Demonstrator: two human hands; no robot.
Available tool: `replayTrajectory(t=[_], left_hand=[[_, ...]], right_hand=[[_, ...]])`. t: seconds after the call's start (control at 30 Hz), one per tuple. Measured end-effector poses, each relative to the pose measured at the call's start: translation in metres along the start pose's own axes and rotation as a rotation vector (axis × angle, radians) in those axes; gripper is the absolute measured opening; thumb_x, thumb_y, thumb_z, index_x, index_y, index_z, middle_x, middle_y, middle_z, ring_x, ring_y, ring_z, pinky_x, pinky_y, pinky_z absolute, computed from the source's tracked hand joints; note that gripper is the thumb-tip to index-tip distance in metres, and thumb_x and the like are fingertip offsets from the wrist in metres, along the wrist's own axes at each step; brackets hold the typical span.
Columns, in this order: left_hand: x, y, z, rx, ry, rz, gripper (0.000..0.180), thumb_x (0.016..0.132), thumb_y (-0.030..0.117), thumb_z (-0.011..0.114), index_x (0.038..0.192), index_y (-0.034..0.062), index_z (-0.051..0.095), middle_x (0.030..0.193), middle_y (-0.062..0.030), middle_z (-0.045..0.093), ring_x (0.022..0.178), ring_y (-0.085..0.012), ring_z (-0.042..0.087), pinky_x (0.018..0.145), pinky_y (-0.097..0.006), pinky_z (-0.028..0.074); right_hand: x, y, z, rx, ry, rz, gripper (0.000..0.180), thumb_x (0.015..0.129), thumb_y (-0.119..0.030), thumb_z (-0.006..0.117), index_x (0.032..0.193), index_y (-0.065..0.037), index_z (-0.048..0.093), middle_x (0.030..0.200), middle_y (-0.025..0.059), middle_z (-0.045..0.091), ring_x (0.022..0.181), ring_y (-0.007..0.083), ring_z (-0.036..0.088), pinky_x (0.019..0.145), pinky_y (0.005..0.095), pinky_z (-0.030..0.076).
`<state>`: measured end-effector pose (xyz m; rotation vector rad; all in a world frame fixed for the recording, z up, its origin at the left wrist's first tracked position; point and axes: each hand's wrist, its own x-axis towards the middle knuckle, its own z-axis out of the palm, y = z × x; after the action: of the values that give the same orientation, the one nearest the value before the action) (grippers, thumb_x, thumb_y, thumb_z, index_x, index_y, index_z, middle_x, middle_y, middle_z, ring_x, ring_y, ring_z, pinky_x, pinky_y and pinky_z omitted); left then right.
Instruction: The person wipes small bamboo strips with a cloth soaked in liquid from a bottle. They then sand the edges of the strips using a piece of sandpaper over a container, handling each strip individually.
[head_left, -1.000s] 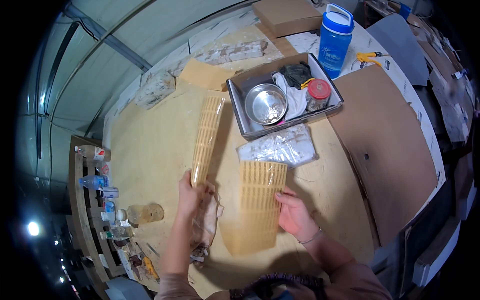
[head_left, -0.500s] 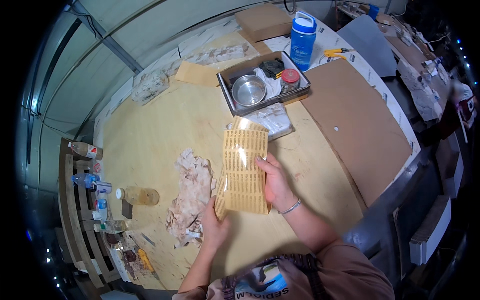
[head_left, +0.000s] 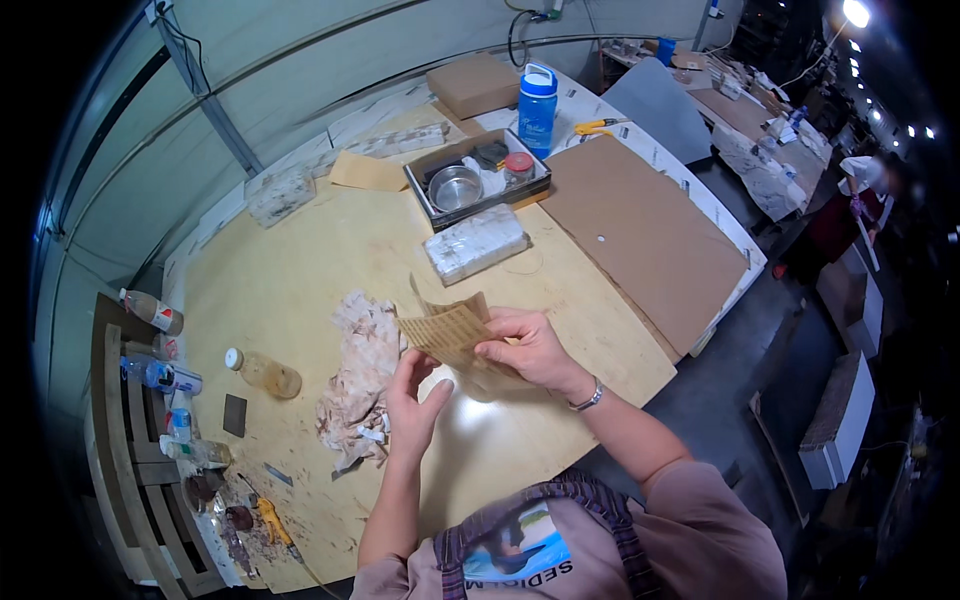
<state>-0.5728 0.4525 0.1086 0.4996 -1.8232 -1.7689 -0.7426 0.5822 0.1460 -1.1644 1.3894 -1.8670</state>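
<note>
The slatted bamboo mat (head_left: 452,328) is up off the table, held in the air over the near middle of the plywood tabletop (head_left: 300,270). The right hand (head_left: 530,352) has it: fingers curled over the mat's right edge, thumb underneath, pinching the slats. The left hand (head_left: 412,400) sits just below and left of it, palm up, fingers loosely spread and lifted toward the mat's lower corner; whether they touch it cannot be told from here.

The mat itself is tan, thin and flexible, built of fine parallel slats with cross rows of binding, and it is bent or folded so one flap stands up at the back while the front face tilts toward the camera.

Just left of the hands lies a crumpled heap of pale rag (head_left: 362,375), soft and wrinkled, resting on the wood. Beyond the mat, a rectangular block wrapped in clear plastic (head_left: 476,243) lies flat, glossy and creased. Further back, a shallow metal tray (head_left: 440,214) holds a shiny steel bowl (head_left: 455,187), a dark cloth and a small jar with a red lid (head_left: 517,165). A blue bottle (head_left: 536,97) stands upright behind the tray. To the right, a big sheet of brown cardboard (head_left: 640,230) lies flat on the table, matte and smooth. Off to the left, a clear bottle (head_left: 262,373) lies on its side.
</note>
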Motion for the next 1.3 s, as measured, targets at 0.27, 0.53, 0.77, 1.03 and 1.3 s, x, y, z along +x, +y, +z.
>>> replayTrajectory(t=[0.27, 0.53, 0.77, 1.03, 1.3], left_hand=[[-0.018, 0.007, -0.019, -0.444, -0.119, -0.085, 0.023, 0.093, 0.007, 0.061, 0.114, -0.0021, 0.064, 0.098, -0.0058, 0.069, 0.082, -0.0109, 0.062, 0.074, -0.026, 0.051], [-0.012, 0.033, -0.006, -0.241, -0.279, -0.021, 0.015, 0.093, 0.008, 0.06, 0.103, -0.0014, 0.066, 0.093, -0.0011, 0.067, 0.081, -0.0082, 0.059, 0.076, -0.023, 0.046], [-0.011, 0.011, 0.017, -0.218, -0.06, 0.162, 0.019, 0.092, 0.001, 0.06, 0.11, -0.0025, 0.056, 0.12, -0.0097, 0.055, 0.105, -0.0138, 0.057, 0.089, -0.028, 0.048], [-0.033, 0.002, 0.014, -0.2, -0.313, -0.157, 0.031, 0.088, 0.002, 0.063, 0.117, -0.0007, 0.052, 0.107, -0.0065, 0.064, 0.097, -0.0109, 0.06, 0.089, -0.027, 0.047], [0.009, -0.018, 0.027, -0.281, 0.007, -0.019, 0.025, 0.086, 0.002, 0.065, 0.107, 0.0024, 0.052, 0.101, -0.0063, 0.063, 0.088, -0.01, 0.06, 0.08, -0.026, 0.049]], right_hand=[[-0.045, -0.001, -0.013, -0.112, 0.28, 0.121, 0.013, 0.091, -0.008, 0.063, 0.089, 0.002, 0.072, 0.086, 0.0039, 0.066, 0.081, 0.0108, 0.061, 0.075, 0.0238, 0.047], [-0.071, -0.005, 0.001, 0.203, 0.249, 0.196, 0.048, 0.1, -0.043, 0.049, 0.093, 0.0, 0.069, 0.088, 0.0026, 0.067, 0.082, 0.0086, 0.061, 0.076, 0.0242, 0.049], [-0.075, -0.011, 0.035, 0.229, 0.378, 0.155, 0.024, 0.084, 0.006, 0.065, 0.108, 0.003, 0.061, 0.103, 0.0058, 0.067, 0.095, 0.0135, 0.064, 0.088, 0.0301, 0.052], [-0.06, 0.002, 0.03, 0.368, 0.444, -0.062, 0.057, 0.079, 0.016, 0.058, 0.13, -0.003, 0.042, 0.119, 0.0095, 0.061, 0.109, 0.0174, 0.061, 0.095, 0.031, 0.05], [-0.018, 0.018, -0.005, 0.496, 0.159, 0.398, 0.051, 0.08, 0.009, 0.065, 0.128, 0.001, 0.051, 0.115, 0.009, 0.065, 0.102, 0.017, 0.065, 0.09, 0.0302, 0.052]])
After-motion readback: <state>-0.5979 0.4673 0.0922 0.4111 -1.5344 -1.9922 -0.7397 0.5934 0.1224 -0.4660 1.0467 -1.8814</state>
